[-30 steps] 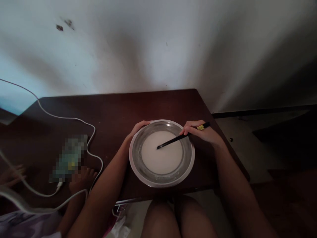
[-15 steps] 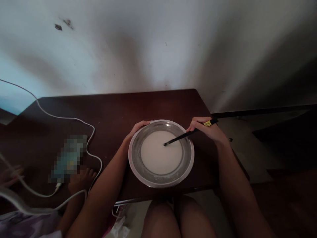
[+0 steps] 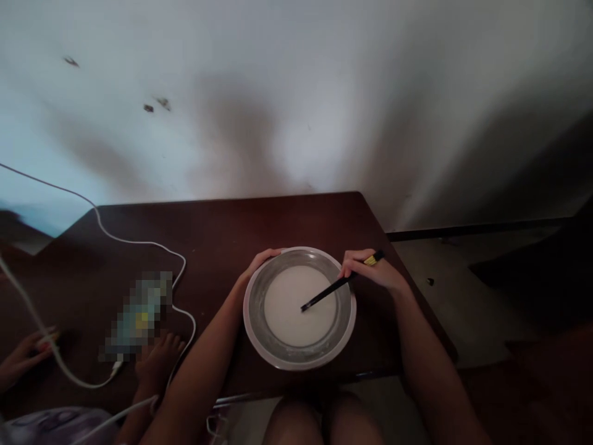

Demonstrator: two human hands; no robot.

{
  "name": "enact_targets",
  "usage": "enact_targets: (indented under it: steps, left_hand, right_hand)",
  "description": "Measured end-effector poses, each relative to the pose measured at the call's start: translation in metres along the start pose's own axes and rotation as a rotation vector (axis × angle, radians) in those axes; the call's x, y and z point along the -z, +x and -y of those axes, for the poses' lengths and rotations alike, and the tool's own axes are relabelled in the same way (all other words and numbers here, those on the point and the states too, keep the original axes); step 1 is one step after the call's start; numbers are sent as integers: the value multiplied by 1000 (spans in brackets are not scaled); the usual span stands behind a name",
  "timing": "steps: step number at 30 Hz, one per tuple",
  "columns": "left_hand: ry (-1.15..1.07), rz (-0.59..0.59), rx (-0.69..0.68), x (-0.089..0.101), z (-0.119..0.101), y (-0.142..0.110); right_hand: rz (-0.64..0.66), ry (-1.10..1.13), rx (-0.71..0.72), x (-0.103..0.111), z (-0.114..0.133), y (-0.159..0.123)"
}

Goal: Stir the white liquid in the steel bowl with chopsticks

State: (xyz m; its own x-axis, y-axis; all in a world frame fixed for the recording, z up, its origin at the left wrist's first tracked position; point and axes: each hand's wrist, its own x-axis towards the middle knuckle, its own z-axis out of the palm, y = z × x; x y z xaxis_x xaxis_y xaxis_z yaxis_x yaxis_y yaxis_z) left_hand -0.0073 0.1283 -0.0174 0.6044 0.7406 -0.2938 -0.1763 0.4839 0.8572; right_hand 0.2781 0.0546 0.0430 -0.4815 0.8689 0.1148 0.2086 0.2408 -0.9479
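A round metal bowl (image 3: 343, 321) rests near the front edge of the dark table, with a smooth white liquid (image 3: 285, 303) inside. My left hand (image 3: 263, 261) is closed around the bowl's far left rim; its thumb and most fingers are hidden. Black chopsticks (image 3: 327, 294) with gold-coloured bands near the top are gripped in my right hand (image 3: 364, 269), above the right rim. They slant down to the left, tips at the liquid near the middle of the bowl. Whether the tips dip below the surface is hard to see.
Left of my arm, a blurred-out phone-like device (image 3: 139, 318) lies on the table (image 3: 241, 225), plugged into a white cable (image 3: 139, 242). Another person's hand (image 3: 160, 355) is beside it; a second hand (image 3: 28, 355) farther left touches something small. A wall (image 3: 296, 93) stands behind.
The chopstick tips have moved toward me within the bowl, and my right hand has come with them. My left hand stays on the rim. The whole view has shifted slightly upward.
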Motion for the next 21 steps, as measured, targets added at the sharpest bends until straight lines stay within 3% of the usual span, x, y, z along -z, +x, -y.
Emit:
enact_targets:
  steps: [2,8,13,18,21]
  left_hand:
    - [-7,-12,8,0,1,-1]
    - [-33,11,12,3,2,-1]
    - [-36,2,4,3,1,-1]
    - [-57,30,5,3,3,-1]
    - [-56,40,6,3,3,-1]
  right_hand:
    - [29,-52,20,-2,-2,2]
    - [-135,-71,20,5,-3,1]
    - [17,-44,17,1,0,0]
    - [-111,-64,13,3,-3,1]
    - [-50,-17,1,5,-3,0]
